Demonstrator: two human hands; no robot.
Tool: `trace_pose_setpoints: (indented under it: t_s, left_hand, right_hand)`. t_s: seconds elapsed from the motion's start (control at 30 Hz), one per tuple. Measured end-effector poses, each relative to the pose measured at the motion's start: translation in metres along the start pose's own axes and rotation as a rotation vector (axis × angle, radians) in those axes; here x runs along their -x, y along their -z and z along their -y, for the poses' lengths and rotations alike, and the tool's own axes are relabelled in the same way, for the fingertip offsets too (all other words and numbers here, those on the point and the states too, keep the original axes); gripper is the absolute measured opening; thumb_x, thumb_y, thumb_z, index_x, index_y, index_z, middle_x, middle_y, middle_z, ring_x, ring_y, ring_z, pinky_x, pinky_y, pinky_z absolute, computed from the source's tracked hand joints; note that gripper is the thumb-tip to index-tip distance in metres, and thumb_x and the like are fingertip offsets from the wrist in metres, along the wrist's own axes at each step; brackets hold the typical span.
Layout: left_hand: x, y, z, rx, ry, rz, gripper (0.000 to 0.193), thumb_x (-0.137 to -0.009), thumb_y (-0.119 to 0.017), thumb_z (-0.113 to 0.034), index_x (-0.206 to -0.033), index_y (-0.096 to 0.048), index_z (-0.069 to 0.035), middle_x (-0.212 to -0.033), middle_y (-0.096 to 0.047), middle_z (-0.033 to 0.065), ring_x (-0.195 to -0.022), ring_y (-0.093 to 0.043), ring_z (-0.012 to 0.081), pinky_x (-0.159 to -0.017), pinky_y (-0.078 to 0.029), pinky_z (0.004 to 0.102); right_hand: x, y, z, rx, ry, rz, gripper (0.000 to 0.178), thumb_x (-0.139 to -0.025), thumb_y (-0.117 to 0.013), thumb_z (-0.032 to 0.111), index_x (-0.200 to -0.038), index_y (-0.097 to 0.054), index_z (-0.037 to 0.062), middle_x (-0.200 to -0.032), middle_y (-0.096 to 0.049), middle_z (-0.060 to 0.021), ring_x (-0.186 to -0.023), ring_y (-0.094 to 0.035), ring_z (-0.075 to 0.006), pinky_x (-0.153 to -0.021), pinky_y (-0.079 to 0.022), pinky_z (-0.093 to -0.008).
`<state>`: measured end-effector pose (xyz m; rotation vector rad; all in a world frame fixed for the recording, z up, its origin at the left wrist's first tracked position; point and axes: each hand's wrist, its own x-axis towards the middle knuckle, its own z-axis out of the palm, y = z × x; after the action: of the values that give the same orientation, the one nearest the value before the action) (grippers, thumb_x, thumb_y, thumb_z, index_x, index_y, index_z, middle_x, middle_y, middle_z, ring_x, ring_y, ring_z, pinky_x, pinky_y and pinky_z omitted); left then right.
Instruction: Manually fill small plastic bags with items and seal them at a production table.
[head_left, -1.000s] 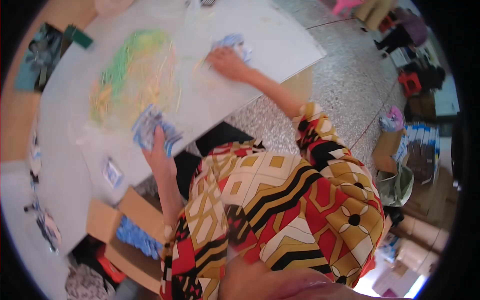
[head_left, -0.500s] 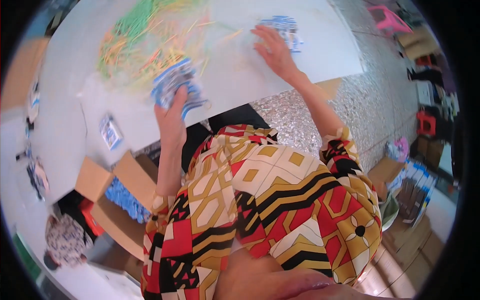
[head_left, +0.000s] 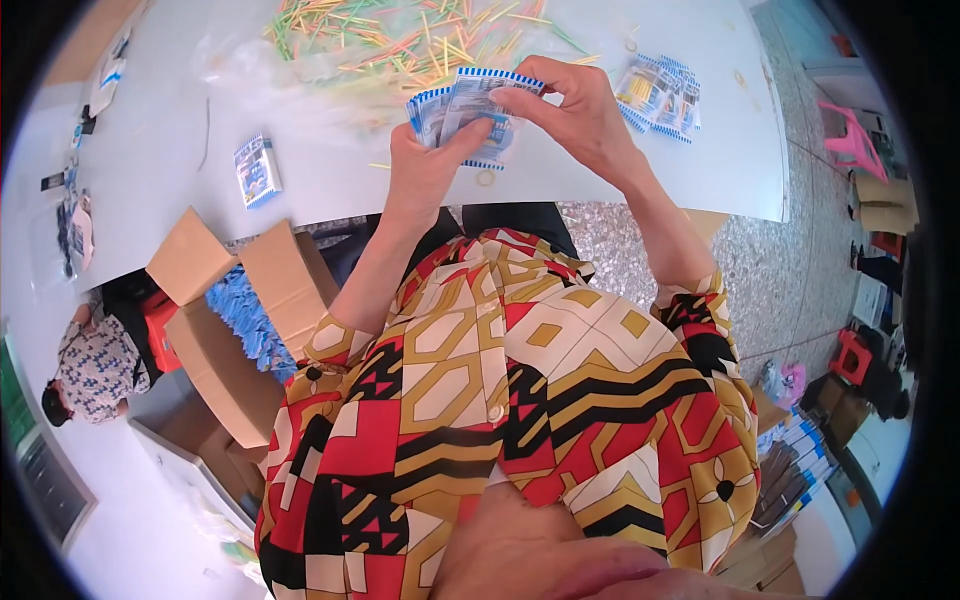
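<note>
From the head view, the person's left hand has its grip pinched around a fanned stack of small blue-and-white packets, thumb across the front, held just above the near edge of the white surface. The right hand comes in from three o'clock of the stack, its thumb and fingertips pressed onto the top packet's upper right corner.

At twelve o'clock of the hands, a loose heap of thin green, yellow and orange sticks lies spread on the surface. At three o'clock of the right hand, near it, a second pile of the same packets rests flat. A single packet lies alone at nine o'clock of the left hand, well apart.

Below the surface's edge, at eight o'clock, an open cardboard box holds more blue packets. Another person in a patterned top sits at the far left.
</note>
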<state>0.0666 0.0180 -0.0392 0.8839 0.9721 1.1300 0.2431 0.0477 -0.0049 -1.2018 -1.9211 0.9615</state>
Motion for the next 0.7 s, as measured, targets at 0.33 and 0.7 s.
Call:
trace_pose_setpoints:
  t_s: [0.33, 0.7]
  left_hand:
    - [0.008, 0.021, -0.012, 0.082, 0.12, 0.113, 0.026, -0.081, -0.065, -0.011, -0.104, -0.061, -0.001, -0.092, -0.065, 0.0037, -0.083, -0.06, 0.0096, -0.075, -0.048, 0.0251]
    - [0.014, 0.026, -0.011, 0.16, -0.057, -0.013, 0.022, -0.075, -0.069, -0.004, -0.096, -0.063, 0.001, -0.086, -0.066, 0.0058, -0.073, -0.061, 0.0101, -0.069, -0.05, 0.0237]
  right_hand:
    - [-0.012, -0.001, 0.019, 0.13, 0.024, 0.109, 0.017, -0.082, -0.063, 0.013, -0.092, -0.061, -0.0001, -0.079, -0.062, -0.0061, -0.07, -0.052, -0.0116, -0.066, -0.044, -0.0252]
    - [-0.017, -0.004, 0.051, 0.13, 0.245, -0.024, 0.025, -0.073, -0.07, 0.007, -0.097, -0.062, 0.0054, -0.091, -0.061, -0.0036, -0.072, -0.054, -0.0118, -0.065, -0.046, -0.0244]
